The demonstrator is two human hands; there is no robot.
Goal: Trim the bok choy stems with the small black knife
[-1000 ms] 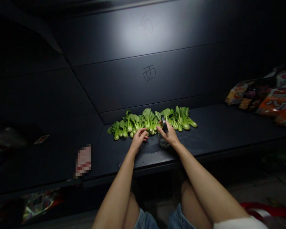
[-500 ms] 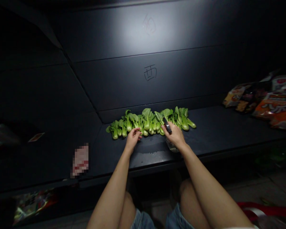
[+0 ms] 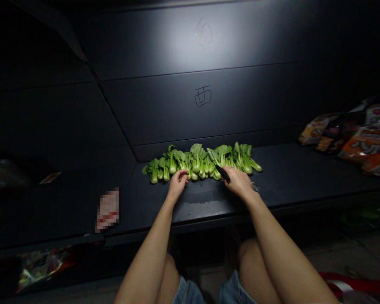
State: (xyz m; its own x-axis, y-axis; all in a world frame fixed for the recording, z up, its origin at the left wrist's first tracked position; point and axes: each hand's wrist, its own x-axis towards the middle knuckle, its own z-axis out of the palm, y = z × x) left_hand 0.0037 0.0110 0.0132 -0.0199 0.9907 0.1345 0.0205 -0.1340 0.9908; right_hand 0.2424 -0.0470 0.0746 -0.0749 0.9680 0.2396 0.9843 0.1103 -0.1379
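A row of green bok choy lies on the dark shelf, leaves towards the back panel and pale stems towards me. My right hand is wrapped round a spray bottle; its black spray head points at the bok choy. Most of the bottle's clear body is hidden behind the hand and wrist. In front of the stems, left of the middle, is my left hand, its fingers loosely bent and a little apart, with nothing seen in them. Whether its fingertips touch a stem I cannot tell.
Wet patches mark the shelf before the bok choy. Colourful snack bags lie at the right. A small card and a blurred-out label are at the left. Another packet sits lower down, by the shelf's front edge.
My right hand has turned and shifted slightly right and down, tilting the spray bottle so its body swings out to the right. My left hand stays nearly where it was.
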